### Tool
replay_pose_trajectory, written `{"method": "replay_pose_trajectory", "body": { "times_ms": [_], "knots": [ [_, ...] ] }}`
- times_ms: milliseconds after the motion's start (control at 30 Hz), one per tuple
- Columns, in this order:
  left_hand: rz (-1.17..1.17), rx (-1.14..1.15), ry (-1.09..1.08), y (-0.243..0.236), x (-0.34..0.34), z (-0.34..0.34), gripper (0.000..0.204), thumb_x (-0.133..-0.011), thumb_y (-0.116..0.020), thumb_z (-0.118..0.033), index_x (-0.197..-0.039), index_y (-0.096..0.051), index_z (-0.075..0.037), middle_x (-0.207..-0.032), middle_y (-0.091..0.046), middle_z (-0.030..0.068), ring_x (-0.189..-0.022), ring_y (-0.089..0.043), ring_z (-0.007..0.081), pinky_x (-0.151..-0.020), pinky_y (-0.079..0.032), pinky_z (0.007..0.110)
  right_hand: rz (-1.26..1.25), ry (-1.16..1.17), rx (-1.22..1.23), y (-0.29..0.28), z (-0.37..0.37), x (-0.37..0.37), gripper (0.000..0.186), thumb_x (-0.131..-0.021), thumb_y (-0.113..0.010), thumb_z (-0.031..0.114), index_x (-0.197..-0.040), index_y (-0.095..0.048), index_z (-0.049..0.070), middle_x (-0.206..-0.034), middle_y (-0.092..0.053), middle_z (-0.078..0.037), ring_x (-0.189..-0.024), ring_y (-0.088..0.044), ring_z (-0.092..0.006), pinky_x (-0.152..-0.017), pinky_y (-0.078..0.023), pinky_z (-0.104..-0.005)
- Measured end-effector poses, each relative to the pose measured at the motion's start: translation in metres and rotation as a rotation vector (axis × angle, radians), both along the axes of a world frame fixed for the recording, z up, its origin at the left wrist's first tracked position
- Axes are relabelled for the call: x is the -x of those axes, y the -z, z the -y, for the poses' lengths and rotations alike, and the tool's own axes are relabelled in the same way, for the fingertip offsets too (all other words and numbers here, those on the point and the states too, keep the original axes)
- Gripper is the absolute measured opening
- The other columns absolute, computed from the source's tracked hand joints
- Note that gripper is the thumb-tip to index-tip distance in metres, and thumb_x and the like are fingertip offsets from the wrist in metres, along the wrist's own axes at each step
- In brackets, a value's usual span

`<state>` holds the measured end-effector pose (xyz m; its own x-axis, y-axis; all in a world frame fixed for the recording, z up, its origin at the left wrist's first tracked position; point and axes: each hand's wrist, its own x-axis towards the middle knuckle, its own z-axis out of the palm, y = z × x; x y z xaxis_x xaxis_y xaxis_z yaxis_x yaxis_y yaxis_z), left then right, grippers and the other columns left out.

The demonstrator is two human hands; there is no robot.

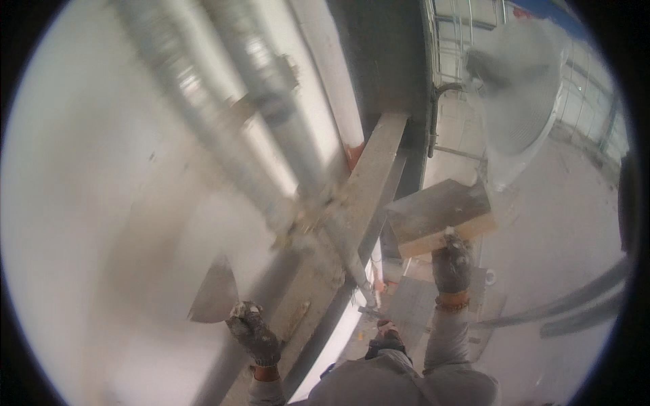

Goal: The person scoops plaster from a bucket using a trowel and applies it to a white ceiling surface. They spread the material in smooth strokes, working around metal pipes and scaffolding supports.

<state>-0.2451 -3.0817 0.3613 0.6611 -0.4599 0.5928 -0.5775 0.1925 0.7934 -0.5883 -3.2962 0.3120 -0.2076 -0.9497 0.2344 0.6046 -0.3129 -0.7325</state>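
My left hand (254, 331), in a soiled grey glove with an orange cuff, is closed at the lower left. It grips a putty knife (215, 294) whose broad, tapering grey blade stands up beside the pale wall. The handle is hidden in my fingers. To the right, my right hand (451, 267), gloved the same way, is closed around the underside of a plasterer's hawk (440, 210). Its flat face looks grey, and a light wooden edge runs along the near side. Whether material lies on the hawk is too blurred to tell.
Two blurred metal pipes (233, 122) cross the upper left in front of a white wall (81, 169). A long, dusty beam (369, 169) runs diagonally through the middle. Clear plastic sheeting (518, 88) hangs at the upper right near metal framing. Dark hoses or cables (569, 301) show at right.
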Motion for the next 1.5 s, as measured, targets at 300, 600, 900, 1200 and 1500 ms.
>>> {"method": "replay_pose_trajectory", "body": {
  "times_ms": [300, 600, 900, 1200, 1500],
  "knots": [
    [0.787, -0.19, -0.497, 0.006, 0.056, 0.184, 0.06, -0.105, -0.047, -0.048, -0.14, -0.047, 0.001, -0.131, -0.06, 0.0146, -0.126, -0.054, 0.0268, -0.097, -0.052, 0.038, -0.638, -0.25, 0.066, 0.027, 0.297, -0.12, 0.035, -0.099, -0.064, 0.025, -0.122, -0.06, -0.002, -0.106, -0.067, -0.015, -0.09, -0.067, -0.0259, -0.081, -0.053, -0.0385],
    [-0.641, 0.262, 0.36, 0.044, 0.055, 0.193, 0.054, -0.101, -0.055, -0.047, -0.131, -0.053, -0.001, -0.12, -0.061, 0.0139, -0.115, -0.058, 0.0273, -0.094, -0.052, 0.04, -0.531, 0.165, 0.711, -0.094, 0.361, -0.286, 0.059, -0.081, -0.061, -0.008, -0.139, -0.055, 0.003, -0.132, -0.06, -0.017, -0.124, -0.057, -0.0368, -0.105, -0.048, -0.0448],
    [-1.099, 0.574, 0.577, 0.061, 0.042, 0.187, 0.05, -0.098, -0.061, -0.045, -0.122, -0.058, -0.002, -0.112, -0.063, 0.0137, -0.104, -0.062, 0.027, -0.091, -0.053, 0.042, -0.908, 0.153, 0.852, -0.055, 0.356, -0.347, 0.069, -0.088, -0.054, 0.004, -0.154, -0.036, 0.003, -0.155, -0.04, -0.022, -0.144, -0.035, -0.0458, -0.121, -0.023, -0.06],
    [-0.215, 0.284, -0.062, 0.048, 0.067, 0.204, 0.055, -0.098, -0.063, -0.029, -0.142, -0.043, -0.001, -0.135, -0.055, 0.0136, -0.119, -0.057, 0.0277, -0.1, -0.05, 0.046, -0.807, -0.22, 0.584, -0.011, 0.306, -0.251, 0.051, -0.084, -0.06, -0.001, -0.135, -0.058, 0.005, -0.133, -0.062, -0.019, -0.13, -0.054, -0.0414, -0.111, -0.042, -0.0493],
    [0.127, -0.114, -0.132, 0.048, 0.103, 0.155, 0.053, -0.106, -0.054, -0.027, -0.15, -0.039, -0.002, -0.152, -0.042, 0.014, -0.142, -0.038, 0.0282, -0.119, -0.029, 0.045, -0.368, -0.254, 0.069, -0.003, 0.193, -0.025, 0.048, -0.093, -0.075, 0.02, -0.131, -0.052, 0.002, -0.107, -0.059, -0.005, -0.089, -0.056, -0.014, -0.079, -0.05, -0.0297]
  ]
}}
